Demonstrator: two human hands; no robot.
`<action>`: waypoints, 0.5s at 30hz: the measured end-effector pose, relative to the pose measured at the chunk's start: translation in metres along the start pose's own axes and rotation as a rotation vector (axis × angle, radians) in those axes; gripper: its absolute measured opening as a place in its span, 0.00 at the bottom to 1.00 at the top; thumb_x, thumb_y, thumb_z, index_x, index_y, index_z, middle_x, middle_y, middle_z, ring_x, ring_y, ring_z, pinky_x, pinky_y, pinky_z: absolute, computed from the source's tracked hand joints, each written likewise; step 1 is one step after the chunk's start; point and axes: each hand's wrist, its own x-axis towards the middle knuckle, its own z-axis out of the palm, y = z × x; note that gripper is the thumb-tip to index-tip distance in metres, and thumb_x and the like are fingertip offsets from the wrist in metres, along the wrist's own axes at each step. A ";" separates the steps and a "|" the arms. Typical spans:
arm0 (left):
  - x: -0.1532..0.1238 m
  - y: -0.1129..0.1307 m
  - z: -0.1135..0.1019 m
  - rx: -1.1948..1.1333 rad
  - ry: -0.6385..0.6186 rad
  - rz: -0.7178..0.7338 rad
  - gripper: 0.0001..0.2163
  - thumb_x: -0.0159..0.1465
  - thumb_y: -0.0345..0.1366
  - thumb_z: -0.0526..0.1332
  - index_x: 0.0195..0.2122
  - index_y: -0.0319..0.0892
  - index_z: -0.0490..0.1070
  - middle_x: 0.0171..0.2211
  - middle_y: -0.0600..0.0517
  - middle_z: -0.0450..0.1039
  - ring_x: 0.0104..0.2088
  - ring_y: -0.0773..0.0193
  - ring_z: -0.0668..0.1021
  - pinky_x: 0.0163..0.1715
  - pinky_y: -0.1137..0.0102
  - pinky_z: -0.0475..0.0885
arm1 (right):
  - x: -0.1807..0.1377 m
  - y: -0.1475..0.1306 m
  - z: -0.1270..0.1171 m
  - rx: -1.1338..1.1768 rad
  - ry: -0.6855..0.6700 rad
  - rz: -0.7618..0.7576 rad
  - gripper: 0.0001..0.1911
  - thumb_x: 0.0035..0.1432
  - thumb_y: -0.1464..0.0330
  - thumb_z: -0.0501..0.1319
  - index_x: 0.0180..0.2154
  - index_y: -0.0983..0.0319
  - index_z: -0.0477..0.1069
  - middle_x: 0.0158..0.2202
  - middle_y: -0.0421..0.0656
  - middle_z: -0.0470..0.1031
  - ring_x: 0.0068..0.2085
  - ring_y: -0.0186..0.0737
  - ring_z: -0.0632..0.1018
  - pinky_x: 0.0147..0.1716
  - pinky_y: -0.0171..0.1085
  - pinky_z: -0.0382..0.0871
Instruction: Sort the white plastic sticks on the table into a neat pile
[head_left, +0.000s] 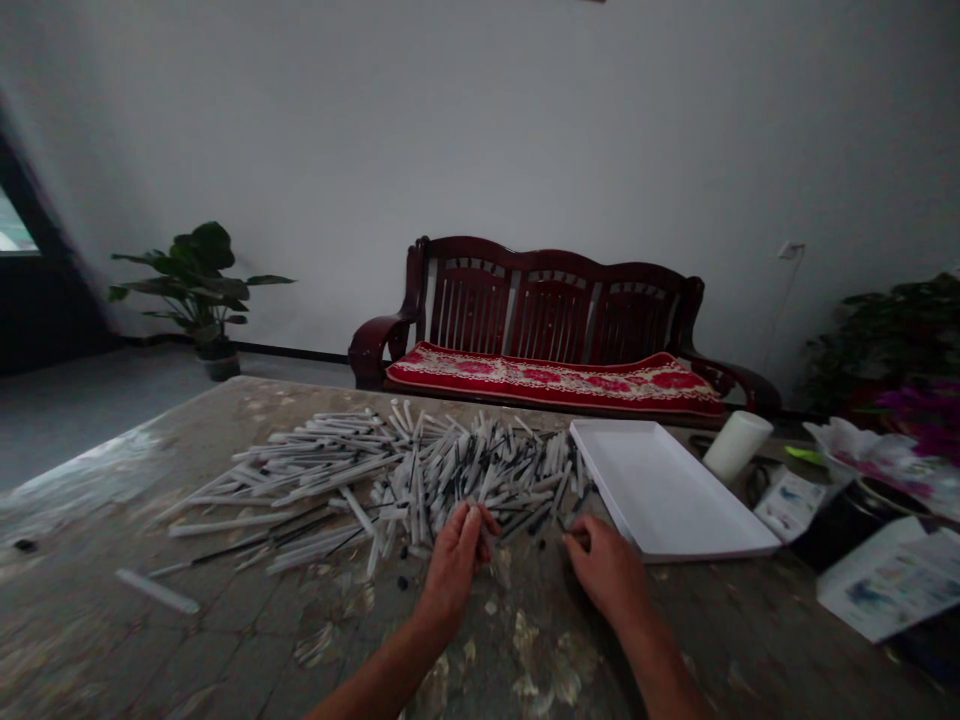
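Observation:
A wide heap of white pen barrels and thin black refills lies across the worn table. My left hand rests at the heap's near edge, fingers closed around a few white pens. My right hand sits just right of it, fingers pinched on a small dark piece near the pile's edge. A shallow white tray lies empty to the right of the heap, close to my right hand.
A white cup stands behind the tray. Printed sheets, a dark pot and flowers crowd the right end. One stray pen lies at the left. Beyond the table stand a dark wooden bench and a potted plant.

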 end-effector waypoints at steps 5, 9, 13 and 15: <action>0.003 -0.001 0.002 0.073 -0.068 0.021 0.18 0.64 0.52 0.53 0.34 0.42 0.70 0.23 0.56 0.66 0.20 0.69 0.63 0.22 0.75 0.60 | 0.001 -0.005 -0.002 -0.327 -0.103 -0.016 0.08 0.61 0.71 0.55 0.37 0.61 0.73 0.37 0.47 0.79 0.40 0.44 0.80 0.33 0.36 0.65; 0.000 -0.007 0.000 0.188 -0.191 0.062 0.13 0.62 0.44 0.58 0.41 0.42 0.74 0.28 0.55 0.71 0.31 0.64 0.72 0.33 0.73 0.67 | 0.001 -0.009 -0.004 -0.430 -0.155 -0.033 0.11 0.62 0.71 0.53 0.40 0.63 0.74 0.39 0.51 0.80 0.42 0.48 0.81 0.34 0.39 0.66; -0.003 -0.015 0.000 0.251 -0.276 0.014 0.14 0.62 0.44 0.58 0.40 0.41 0.76 0.29 0.53 0.74 0.29 0.64 0.72 0.31 0.72 0.66 | 0.000 -0.008 -0.008 -0.468 -0.166 -0.045 0.13 0.62 0.71 0.51 0.40 0.64 0.74 0.40 0.53 0.80 0.42 0.51 0.81 0.34 0.40 0.67; -0.004 -0.017 0.001 0.225 -0.277 -0.036 0.17 0.62 0.47 0.56 0.40 0.40 0.75 0.27 0.54 0.72 0.23 0.66 0.68 0.24 0.73 0.63 | -0.001 -0.006 -0.009 -0.476 -0.160 -0.036 0.14 0.62 0.71 0.50 0.40 0.65 0.74 0.39 0.53 0.80 0.41 0.51 0.82 0.33 0.40 0.67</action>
